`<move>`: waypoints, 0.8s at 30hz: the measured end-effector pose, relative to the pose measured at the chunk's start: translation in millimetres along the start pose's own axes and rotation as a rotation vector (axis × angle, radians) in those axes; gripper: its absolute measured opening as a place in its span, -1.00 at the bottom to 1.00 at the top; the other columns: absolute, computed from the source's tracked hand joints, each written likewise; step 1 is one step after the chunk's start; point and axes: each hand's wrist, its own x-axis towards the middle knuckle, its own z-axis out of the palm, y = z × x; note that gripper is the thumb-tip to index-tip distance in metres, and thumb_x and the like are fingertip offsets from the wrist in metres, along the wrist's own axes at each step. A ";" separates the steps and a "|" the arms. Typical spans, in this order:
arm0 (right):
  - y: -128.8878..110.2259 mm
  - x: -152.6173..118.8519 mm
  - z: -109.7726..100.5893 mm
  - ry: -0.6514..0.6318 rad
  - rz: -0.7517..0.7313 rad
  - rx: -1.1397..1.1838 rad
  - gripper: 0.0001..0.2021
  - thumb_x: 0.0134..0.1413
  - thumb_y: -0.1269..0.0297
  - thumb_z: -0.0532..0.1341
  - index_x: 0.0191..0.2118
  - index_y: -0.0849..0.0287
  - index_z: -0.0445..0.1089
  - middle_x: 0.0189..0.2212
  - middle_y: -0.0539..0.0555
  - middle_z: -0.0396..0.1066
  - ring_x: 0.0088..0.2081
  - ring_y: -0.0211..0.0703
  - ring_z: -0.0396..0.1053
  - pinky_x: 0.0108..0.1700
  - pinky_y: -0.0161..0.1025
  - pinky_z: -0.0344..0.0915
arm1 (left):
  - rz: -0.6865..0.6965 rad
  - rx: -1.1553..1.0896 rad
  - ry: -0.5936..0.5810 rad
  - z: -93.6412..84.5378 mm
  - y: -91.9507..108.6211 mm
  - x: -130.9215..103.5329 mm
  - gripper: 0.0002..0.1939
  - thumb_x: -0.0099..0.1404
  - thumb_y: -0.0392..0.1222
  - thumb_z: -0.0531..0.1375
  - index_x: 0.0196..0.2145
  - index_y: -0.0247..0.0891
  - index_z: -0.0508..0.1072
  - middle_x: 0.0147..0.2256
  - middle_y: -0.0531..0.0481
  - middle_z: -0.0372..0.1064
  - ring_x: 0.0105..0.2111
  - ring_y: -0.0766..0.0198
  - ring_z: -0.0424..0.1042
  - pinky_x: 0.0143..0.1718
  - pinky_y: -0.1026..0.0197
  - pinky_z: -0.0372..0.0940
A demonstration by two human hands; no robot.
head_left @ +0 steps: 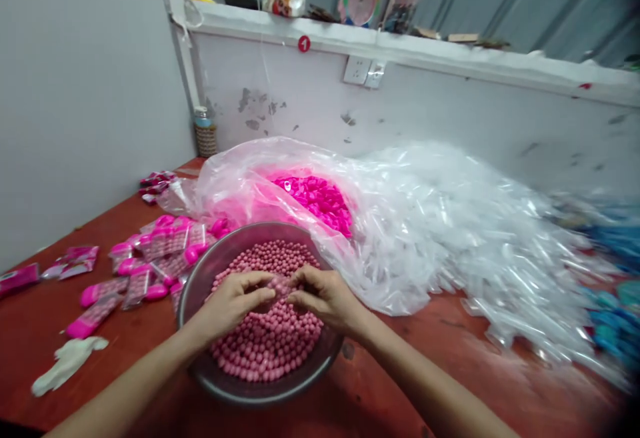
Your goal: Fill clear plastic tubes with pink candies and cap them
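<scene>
A dark round bowl (260, 399) full of pink beads (267, 345) stands on the red table. Over the beads, my left hand (245, 295) and my right hand (320, 295) face each other with curled fingers. Their fingertips pinch the two sides of a small clear plastic container (283, 285), which is hard to make out against the beads. To the left of the bowl lie several clear packs of pink beads with bright pink caps (167, 245). Behind the bowl, bright pink plastic pieces (320, 201) fill an open clear bag (240, 165).
A large heap of clear plastic containers (450, 225) spreads across the right of the table (400, 371). Blue items (617, 325) lie at the far right. A white glove-like scrap (67, 361) rests at left. Behind runs a shelf (310, 31) above wall sockets (357, 70).
</scene>
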 end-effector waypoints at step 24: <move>155.1 136.1 -127.9 0.325 0.464 -0.867 -0.75 0.06 0.32 0.04 -0.19 0.18 0.41 -0.20 0.13 0.44 -0.14 -0.05 0.34 -0.14 -0.25 0.18 | -0.208 -0.183 0.108 -3.7 -12.4 3.0 -0.69 0.09 -0.06 0.24 -0.18 -0.15 0.48 -0.24 -0.02 0.45 -0.18 0.14 0.37 -0.19 0.25 0.30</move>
